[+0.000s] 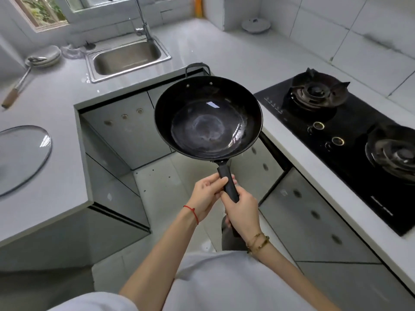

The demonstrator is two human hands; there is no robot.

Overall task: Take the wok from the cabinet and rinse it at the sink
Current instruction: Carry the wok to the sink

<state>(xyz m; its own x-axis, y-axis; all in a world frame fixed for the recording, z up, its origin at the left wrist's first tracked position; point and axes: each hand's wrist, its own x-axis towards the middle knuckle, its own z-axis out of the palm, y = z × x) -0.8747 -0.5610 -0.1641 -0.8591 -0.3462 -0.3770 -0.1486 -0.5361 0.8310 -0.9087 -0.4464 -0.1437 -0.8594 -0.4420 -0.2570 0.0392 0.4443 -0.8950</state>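
Surface (pixel 56 176) wraps the corner in an L, pale grey, cabinets (pixel 125 135) under it with doors closed. Hob (pixel 350 140) sits in the right run, black glass, two burners. Sink (pixel 126 58) is set in the far run under the tap (pixel 143 25), well apart from the wok. Wok (pixel 207 118) is held in the air over the floor in the corner gap, between sink and hob, bowl facing up, nothing in it, loop handle on the far rim. Glass lid (pixel 21 158) lies flat on the left run. Ladle (pixel 22 79) lies near the sink's left side, its bowl resting on a plate (pixel 50 55). White lidded pot (pixel 256 24) stands in the far right corner. Left hand (pixel 207 194) grips the wok's long handle nearer the bowl, fingers curled round it. Right hand (pixel 243 212) grasps the handle's end, just behind and touching the left. Red string on left wrist, bracelets on right.
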